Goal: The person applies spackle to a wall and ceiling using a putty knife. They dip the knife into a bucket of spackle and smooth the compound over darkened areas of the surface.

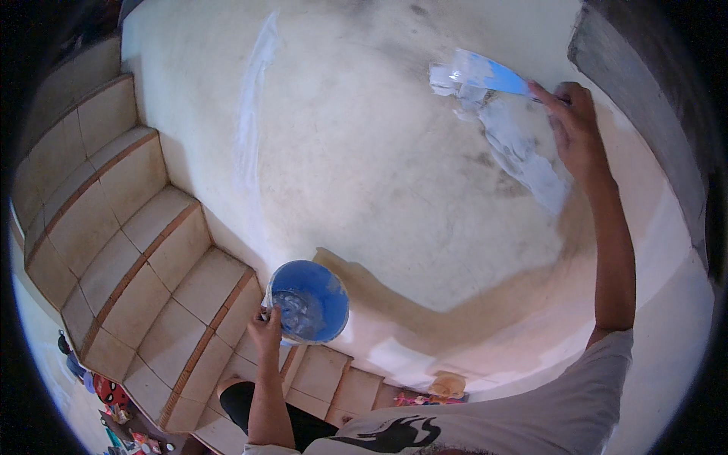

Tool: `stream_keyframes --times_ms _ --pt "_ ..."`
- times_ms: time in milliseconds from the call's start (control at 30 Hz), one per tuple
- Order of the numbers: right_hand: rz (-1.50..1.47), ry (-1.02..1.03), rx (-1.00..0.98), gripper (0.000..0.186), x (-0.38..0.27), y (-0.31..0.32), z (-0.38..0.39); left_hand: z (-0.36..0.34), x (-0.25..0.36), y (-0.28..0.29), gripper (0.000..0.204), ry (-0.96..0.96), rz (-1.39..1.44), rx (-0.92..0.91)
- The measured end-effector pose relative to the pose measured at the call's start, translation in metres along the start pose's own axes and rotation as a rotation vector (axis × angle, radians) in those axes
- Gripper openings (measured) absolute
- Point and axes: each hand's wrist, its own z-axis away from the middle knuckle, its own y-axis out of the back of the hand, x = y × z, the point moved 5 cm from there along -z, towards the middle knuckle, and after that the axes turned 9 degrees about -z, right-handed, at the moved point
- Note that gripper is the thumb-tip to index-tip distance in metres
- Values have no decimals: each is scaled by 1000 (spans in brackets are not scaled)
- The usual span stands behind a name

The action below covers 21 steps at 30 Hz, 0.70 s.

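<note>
My right hand (578, 129) is closed around the handle of a blue putty knife (493, 74), raised at the upper right. The knife's blade, smeared with white putty, meets the wall. Below it, a fresh patch of white putty (519, 148) runs slantwise down the wall (364, 167). With my left hand (265, 332) I grip the rim or handle of a blue bucket (327, 292), low and left of centre; which of the two is hard to tell. Inside lies a greyish-white putty mass (298, 312). The bucket is tilted so that its inside shows.
Tiled stairs (163, 227) with brown edging climb along the left side. A pale putty streak (254, 106) marks the wall above them. A grey slab edge (644, 98) borders the upper right. Down at the lower left are assorted items (125, 425), and a tan round container (447, 385) stands low.
</note>
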Motion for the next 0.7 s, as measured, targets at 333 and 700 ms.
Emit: stream_keyframes --times_ms 333,700 --pt "172 -80 -108 53 -14 -17 15 -3 -12 -3 26 -72 45 17" --pt "19 -186 6 55 -45 -12 43 3 19 2 24 -113 -38 -11"
